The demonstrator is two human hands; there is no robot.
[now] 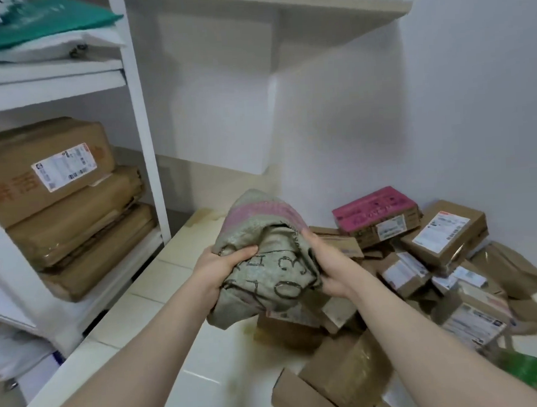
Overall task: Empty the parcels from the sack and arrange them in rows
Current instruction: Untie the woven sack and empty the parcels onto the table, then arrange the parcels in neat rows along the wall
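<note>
A grey woven sack with a pink stripe and black handwritten marks is bunched up in the air above the tiled floor. My left hand grips its left side with the thumb over the cloth. My right hand holds its right side, fingers curled under the fabric. A loose heap of cardboard parcels lies on the floor to the right and below, among them a pink-topped box and a labelled brown box.
A white shelving unit stands at the left with stacked brown cartons and folded mailer bags above. A white shelf board juts out overhead. A white wall closes the right side. Pale floor tiles lie between shelf and heap.
</note>
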